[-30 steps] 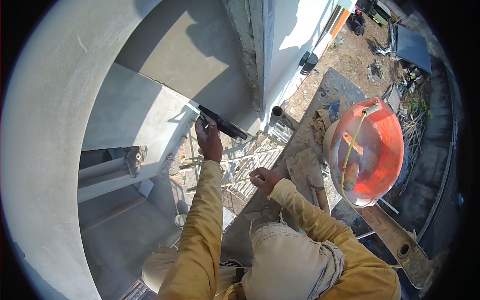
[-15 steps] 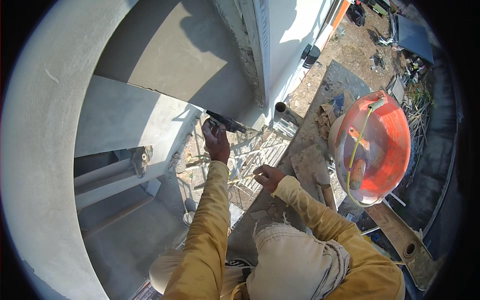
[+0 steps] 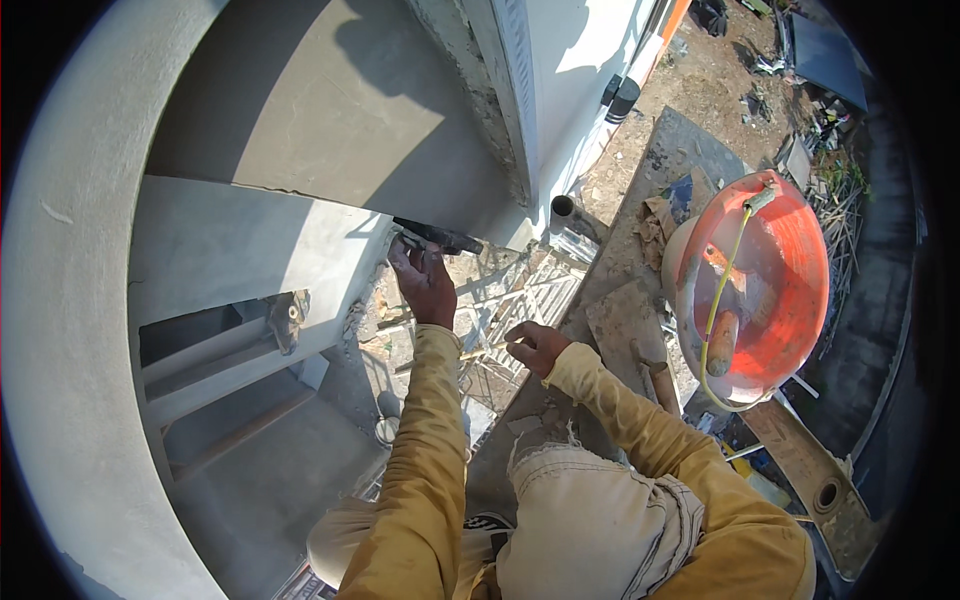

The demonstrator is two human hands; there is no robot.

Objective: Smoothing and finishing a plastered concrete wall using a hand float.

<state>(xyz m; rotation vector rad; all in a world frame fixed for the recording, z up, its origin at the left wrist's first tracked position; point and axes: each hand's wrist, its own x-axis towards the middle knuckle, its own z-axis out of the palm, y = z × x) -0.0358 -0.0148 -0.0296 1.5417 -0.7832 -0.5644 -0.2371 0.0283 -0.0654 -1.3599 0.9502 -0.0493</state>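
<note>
My left hand (image 3: pixel 426 285) is closed around a black plastering float (image 3: pixel 440 237), seen nearly edge-on. The float lies along the lower edge of a grey plastered wall face (image 3: pixel 340 110), close to its corner. Fingers hide part of its grip. My right hand (image 3: pixel 540 347) hangs in front of my raised knee with fingers loosely bent and partly apart. It appears to hold nothing. On the plank (image 3: pixel 605 262) to its right lies a trowel (image 3: pixel 627 320) with a wooden handle. An orange bucket (image 3: pixel 800 240) stands beyond, with another wooden-handled tool (image 3: pixel 722 340) inside.
Under my hands, a gap shows a light lattice frame (image 3: pixel 525 305) and rubble below. A plastered ledge (image 3: pixel 230 230) with a recess is at left. An upright pipe (image 3: pixel 575 215) stands near the wall corner. A rusty metal bar (image 3: pixel 800 460) lies at lower right.
My left hand and the float have shifted slightly left along the wall's lower edge. My right hand stays almost where it was. The whole view has turned a little.
</note>
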